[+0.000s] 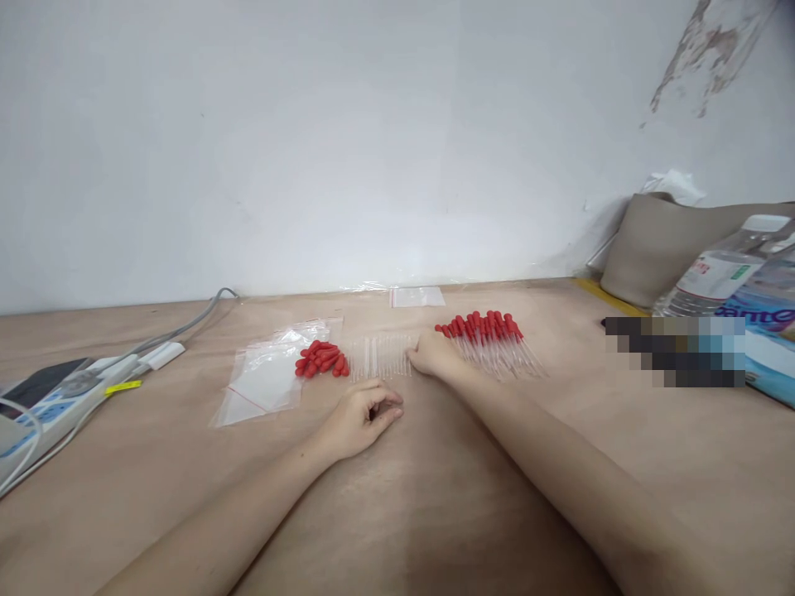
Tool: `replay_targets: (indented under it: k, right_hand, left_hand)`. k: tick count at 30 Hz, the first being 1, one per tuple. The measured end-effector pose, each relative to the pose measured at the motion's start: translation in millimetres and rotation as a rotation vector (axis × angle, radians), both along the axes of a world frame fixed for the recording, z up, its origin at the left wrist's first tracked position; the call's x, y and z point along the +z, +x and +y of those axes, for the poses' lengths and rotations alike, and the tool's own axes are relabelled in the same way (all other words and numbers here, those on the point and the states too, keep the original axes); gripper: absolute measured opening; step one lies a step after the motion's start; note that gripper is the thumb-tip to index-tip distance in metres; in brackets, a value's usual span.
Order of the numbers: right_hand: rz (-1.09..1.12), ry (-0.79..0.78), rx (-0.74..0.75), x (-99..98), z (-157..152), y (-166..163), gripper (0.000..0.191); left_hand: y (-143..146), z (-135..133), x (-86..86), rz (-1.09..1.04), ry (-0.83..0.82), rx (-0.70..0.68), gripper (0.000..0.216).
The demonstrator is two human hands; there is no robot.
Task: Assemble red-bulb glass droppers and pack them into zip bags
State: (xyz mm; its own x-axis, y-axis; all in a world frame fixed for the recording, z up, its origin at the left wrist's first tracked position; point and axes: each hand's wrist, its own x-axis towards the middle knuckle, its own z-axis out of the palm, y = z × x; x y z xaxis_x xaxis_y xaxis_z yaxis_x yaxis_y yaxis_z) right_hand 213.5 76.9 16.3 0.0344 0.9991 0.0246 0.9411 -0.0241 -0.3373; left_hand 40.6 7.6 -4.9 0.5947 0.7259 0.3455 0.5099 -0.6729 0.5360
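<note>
My right hand is closed at the right end of a row of clear glass dropper tubes, its fingertips pinched at an end tube. The fingers partly hide what they grip. My left hand rests on the table just in front of the row, fingers loosely curled with a gap to the thumb, and nothing shows in it. A pile of red rubber bulbs lies left of the tubes. To the right of my right hand, several droppers with red bulbs fitted lie side by side, bulbs towards the wall.
Clear zip bags lie to the left, and another bag sits by the wall. A power strip with cables stands at far left. On the right are a plastic bottle, a grey-brown bag and a blue packet.
</note>
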Motion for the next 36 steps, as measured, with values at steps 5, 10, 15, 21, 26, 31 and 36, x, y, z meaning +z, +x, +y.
replay_targets:
  k: [5,10,15,21,26,31,36]
  right_hand:
    - [-0.003,-0.058,0.005,0.7,8,-3,0.03]
    - [-0.006,-0.068,-0.009,2.8,4,-3,0.029]
    - [0.002,-0.004,0.037,9.5,-17,15,0.029]
    - [-0.002,0.178,0.11,4.6,-59,49,0.025]
    - [0.017,0.27,0.119,-11.6,-77,57,0.021]
    - [0.016,0.389,0.176,-21.4,-77,54,0.025]
    - [0.014,0.508,0.271,-25.2,-77,54,0.023]
  left_hand:
    - [-6,3,1.5,-0.016,0.228,0.238,0.011]
    - [-34,28,9.8,-0.047,0.472,0.635,0.013]
    - [-77,63,19.3,0.067,0.386,0.798,0.027]
    - [-98,94,20.4,0.242,0.123,0.812,0.037]
    - [-97,101,19.7,0.138,0.101,0.808,0.03]
    - [-100,95,25.5,-0.112,0.06,0.863,0.031]
    - [-71,64,32.6,-0.541,0.065,0.737,0.028]
